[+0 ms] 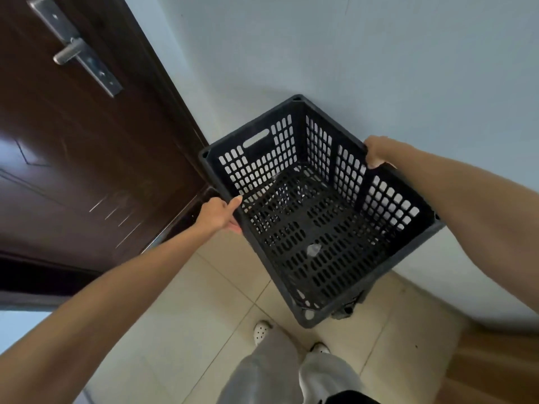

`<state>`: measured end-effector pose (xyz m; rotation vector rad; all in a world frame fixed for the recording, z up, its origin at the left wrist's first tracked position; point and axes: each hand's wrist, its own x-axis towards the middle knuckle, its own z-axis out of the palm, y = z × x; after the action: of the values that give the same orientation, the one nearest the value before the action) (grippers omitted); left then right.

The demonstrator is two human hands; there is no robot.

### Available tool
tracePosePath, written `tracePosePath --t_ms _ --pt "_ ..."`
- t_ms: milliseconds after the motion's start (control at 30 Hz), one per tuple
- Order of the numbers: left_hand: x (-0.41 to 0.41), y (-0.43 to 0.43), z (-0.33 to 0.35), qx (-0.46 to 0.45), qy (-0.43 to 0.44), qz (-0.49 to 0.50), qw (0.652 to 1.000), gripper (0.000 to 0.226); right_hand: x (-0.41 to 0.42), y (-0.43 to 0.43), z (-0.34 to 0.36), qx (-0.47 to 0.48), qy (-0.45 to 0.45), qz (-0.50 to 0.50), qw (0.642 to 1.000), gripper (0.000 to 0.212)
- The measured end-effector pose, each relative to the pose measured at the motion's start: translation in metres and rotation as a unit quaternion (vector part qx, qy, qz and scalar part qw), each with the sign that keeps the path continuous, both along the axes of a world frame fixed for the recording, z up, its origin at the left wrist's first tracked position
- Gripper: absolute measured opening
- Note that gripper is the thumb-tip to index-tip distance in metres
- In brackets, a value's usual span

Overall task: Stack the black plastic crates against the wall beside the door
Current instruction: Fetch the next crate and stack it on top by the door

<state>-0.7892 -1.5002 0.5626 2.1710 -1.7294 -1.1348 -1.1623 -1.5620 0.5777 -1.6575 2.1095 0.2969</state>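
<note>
Both hands grip opposite rims of the black perforated plastic crate [318, 211]: left hand [218, 215] and right hand [376, 153] closed on it. It sits close to the pale wall [350, 53], beside the dark brown wooden door [73, 156]. Lower it level, corners matched with whatever is under it.

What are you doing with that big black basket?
A person is holding a black plastic crate with both hands, the left hand on the rim nearest the door and the right hand on the opposite rim. The crate is empty and sits close to the pale wall, just beside the dark wooden door. Part of another black crate shows underneath it, so it looks like it is being stacked on top.
</note>
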Motion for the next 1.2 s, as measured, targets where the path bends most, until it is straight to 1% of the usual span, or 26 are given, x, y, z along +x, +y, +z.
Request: tracePosePath --t_ms 67,167,200,267,367,467,533,600,700,800,867,900,967,1033,1067,1133,1200 --pt "-0.008 0.004 -0.007 0.028 0.001 0.012 1.000 0.060 -0.004 -0.009 -0.007 0.001 0.012 0.012 1.000 0.048" --pt "-0.017 0.013 -0.015 0.053 0.025 0.026 0.998 0.045 -0.007 -0.017 -0.017 -0.007 0.022 0.020 1.000 0.045" --pt "-0.021 0.016 -0.017 0.050 0.035 0.031 0.998 0.045 -0.009 -0.019 -0.021 -0.012 0.027 0.020 0.999 0.043" --pt "-0.029 0.021 -0.019 0.055 0.062 0.045 0.996 0.054 -0.016 -0.024 -0.032 -0.022 0.033 0.023 0.999 0.040" --pt "-0.040 0.032 -0.020 0.109 0.096 0.045 0.988 0.061 -0.024 -0.026 -0.044 -0.030 0.028 0.026 0.999 0.042" --pt "-0.047 0.038 -0.021 0.130 0.127 0.042 0.982 0.053 -0.030 -0.028 -0.056 -0.060 0.017 0.035 0.997 0.039" --pt "-0.047 0.035 -0.021 0.129 0.127 0.032 0.983 0.049 -0.032 -0.030 -0.058 -0.074 0.011 0.038 0.996 0.038" --pt "-0.042 0.027 -0.020 0.143 0.096 -0.013 0.985 0.049 -0.032 -0.031 -0.057 -0.072 0.002 0.030 0.997 0.038" --pt "-0.029 0.007 -0.020 0.155 0.011 -0.127 0.980 0.061 -0.030 -0.030 -0.059 -0.079 -0.007 0.017 0.997 0.038" --pt "-0.029 -0.020 -0.019 0.081 -0.031 -0.254 0.963 0.069 -0.028 -0.024 -0.064 -0.090 0.009 0.001 0.996 0.041" --pt "-0.038 -0.038 -0.017 0.019 -0.058 -0.317 0.947 0.067 -0.027 -0.021 -0.066 -0.090 0.018 -0.008 0.996 0.046" --pt "-0.042 -0.046 -0.016 -0.022 -0.073 -0.352 0.933 0.063 -0.025 -0.019 -0.067 -0.095 0.015 -0.010 0.995 0.048" --pt "-0.049 -0.060 -0.016 -0.082 -0.089 -0.436 0.892 0.050 -0.020 -0.011 -0.070 -0.123 0.009 -0.009 0.992 0.056" --pt "-0.051 -0.070 -0.019 -0.076 -0.086 -0.525 0.844 0.039 -0.010 0.003 -0.073 -0.161 0.021 -0.010 0.987 0.066" --pt "-0.050 -0.072 -0.022 -0.066 -0.087 -0.566 0.817 0.037 -0.003 0.013 -0.073 -0.179 0.031 -0.007 0.983 0.069" --pt "-0.045 -0.074 -0.031 -0.062 -0.090 -0.626 0.772 0.038 0.016 0.035 -0.073 -0.194 0.039 -0.005 0.980 0.069" --pt "-0.040 -0.073 -0.042 -0.065 -0.085 -0.667 0.738 0.044 0.039 0.060 -0.074 -0.187 0.028 -0.018 0.982 0.063"
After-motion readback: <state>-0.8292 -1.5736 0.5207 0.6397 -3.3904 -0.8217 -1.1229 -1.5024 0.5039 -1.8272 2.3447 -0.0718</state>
